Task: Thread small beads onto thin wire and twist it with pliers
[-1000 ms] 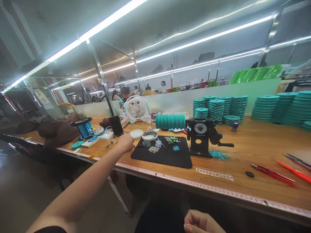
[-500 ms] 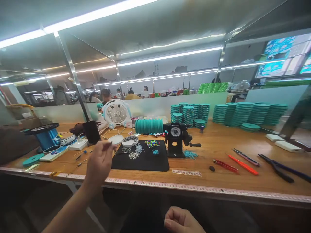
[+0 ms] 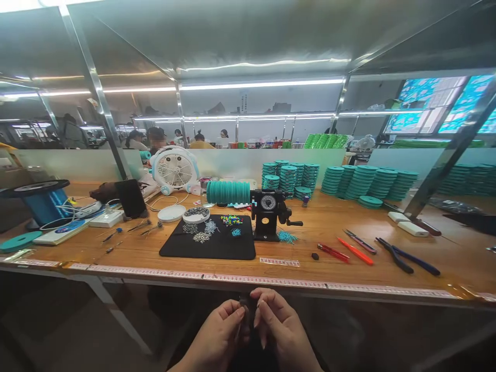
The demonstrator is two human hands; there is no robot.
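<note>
My left hand (image 3: 222, 330) is closed in a pinch below the table's front edge, with a small dark, thin piece (image 3: 243, 300) at its fingertips, too small to name. Close beside it on the right, my right hand (image 3: 282, 325) is also closed, thumb against fingers; whatever it holds is hidden. Beyond them on the table lies a black mat (image 3: 209, 249) with small piles of metal parts (image 3: 201, 237), coloured beads (image 3: 231, 220) and blue bits (image 3: 236, 232). A white round dish (image 3: 196, 215) of grey pieces sits at the mat's back edge.
A black hand-cranked winder (image 3: 267, 214) carries teal spools (image 3: 228, 192). Stacked teal spools (image 3: 364, 182) stand behind. Pliers (image 3: 403, 256), an orange tool (image 3: 355, 251) and red tweezers (image 3: 333, 252) lie right. Left are a phone (image 3: 130, 198), white fan (image 3: 175, 170) and blue wire reel (image 3: 44, 206).
My left hand has come from the table left of the mat down to beside my right hand. My right hand has risen slightly. The view has turned a little to the right.
</note>
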